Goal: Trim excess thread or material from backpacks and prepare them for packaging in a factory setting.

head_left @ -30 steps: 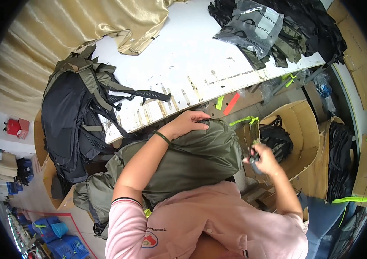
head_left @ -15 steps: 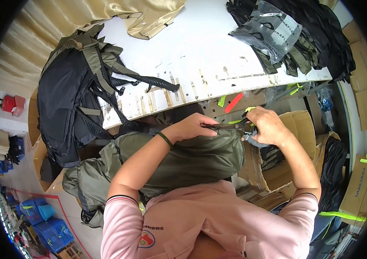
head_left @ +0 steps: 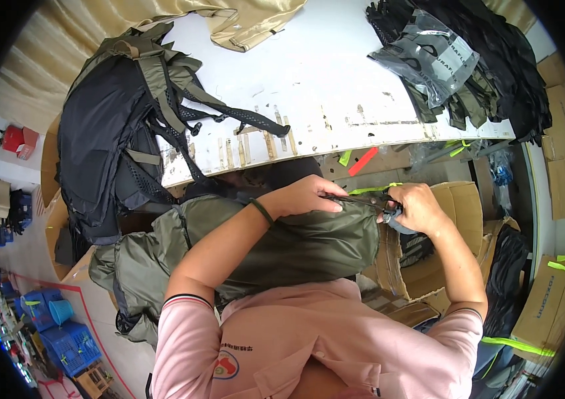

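Note:
A large olive-green fabric bag (head_left: 296, 249) lies across my lap, its shiny cloth bunched and creased. Along its upper edge, my left hand (head_left: 304, 197) is closed in a pinch on the cloth, thumb toward me. My right hand (head_left: 418, 208) grips a pair of dark scissors (head_left: 374, 197) at the bag's right end. Their blades point left, toward the left fingertips, and lie just over the bag's edge. Part of the handles is hidden by the right fingers. What the blades touch is too small to make out.
A black and olive backpack (head_left: 103, 143) leans on the left of the white table (head_left: 322, 73). Dark cloth pieces under a clear plastic bag (head_left: 432, 60) lie at the far right. An open cardboard box (head_left: 462, 206) stands beside my right arm. Blue crates (head_left: 70, 347) are at lower left.
The view has tilted slightly, so the table sits lower. My right hand has closed further around the scissors, with the handles nearer together. My left hand keeps its pinch.

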`<state>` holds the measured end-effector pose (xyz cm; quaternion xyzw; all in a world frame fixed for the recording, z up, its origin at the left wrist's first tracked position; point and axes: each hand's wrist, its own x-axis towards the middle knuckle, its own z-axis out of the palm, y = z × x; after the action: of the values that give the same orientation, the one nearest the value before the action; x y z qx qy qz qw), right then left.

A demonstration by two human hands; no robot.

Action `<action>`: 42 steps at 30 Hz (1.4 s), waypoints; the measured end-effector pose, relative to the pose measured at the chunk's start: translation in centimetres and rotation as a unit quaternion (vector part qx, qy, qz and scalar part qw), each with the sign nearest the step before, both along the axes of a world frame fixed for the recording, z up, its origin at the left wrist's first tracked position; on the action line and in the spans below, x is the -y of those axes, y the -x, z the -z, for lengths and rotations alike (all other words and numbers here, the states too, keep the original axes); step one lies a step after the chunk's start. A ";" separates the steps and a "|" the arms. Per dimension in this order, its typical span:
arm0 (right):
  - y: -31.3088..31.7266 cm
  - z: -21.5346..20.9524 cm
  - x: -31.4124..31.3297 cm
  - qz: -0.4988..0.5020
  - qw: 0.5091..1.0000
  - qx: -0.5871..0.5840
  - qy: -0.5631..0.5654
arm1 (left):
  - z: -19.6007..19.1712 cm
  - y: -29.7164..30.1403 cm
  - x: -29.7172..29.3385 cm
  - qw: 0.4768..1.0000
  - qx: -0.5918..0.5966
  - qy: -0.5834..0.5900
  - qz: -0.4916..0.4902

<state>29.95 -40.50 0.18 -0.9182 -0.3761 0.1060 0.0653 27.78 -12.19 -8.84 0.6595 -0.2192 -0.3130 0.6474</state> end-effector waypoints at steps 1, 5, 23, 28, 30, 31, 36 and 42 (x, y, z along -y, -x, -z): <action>0.0 0.0 0.0 -0.001 1.000 0.000 0.000 | 0.0 0.0 0.0 1.000 0.000 0.000 -0.001; -0.2 -0.6 0.6 0.012 0.999 -0.011 -0.049 | -0.2 0.2 0.1 0.999 -0.030 0.014 0.001; 2.3 -0.5 -4.0 0.118 0.902 -0.267 -0.319 | -2.4 3.7 1.7 0.952 0.261 -0.087 -0.133; 2.9 0.4 -6.1 0.108 0.889 -0.306 -0.322 | -1.3 4.3 1.9 0.929 0.327 -0.117 -0.131; 3.0 0.5 -6.2 0.094 0.894 -0.290 -0.329 | -1.9 4.7 2.0 0.936 0.292 -0.112 -0.163; 3.1 0.6 -6.1 0.098 0.904 -0.271 -0.318 | -2.1 4.8 2.0 0.936 0.291 -0.111 -0.165; 3.3 1.1 -5.4 0.117 0.916 -0.238 -0.301 | -2.5 5.3 2.1 0.939 0.268 -0.111 -0.185; 3.9 1.9 -5.1 0.129 0.898 -0.239 -0.346 | -2.7 5.3 2.2 0.940 0.272 -0.099 -0.180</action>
<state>26.09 -35.36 -1.73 -0.8252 -0.2408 0.1761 0.4797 22.49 -14.37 -6.18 0.8086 -0.2324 -0.0203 0.5401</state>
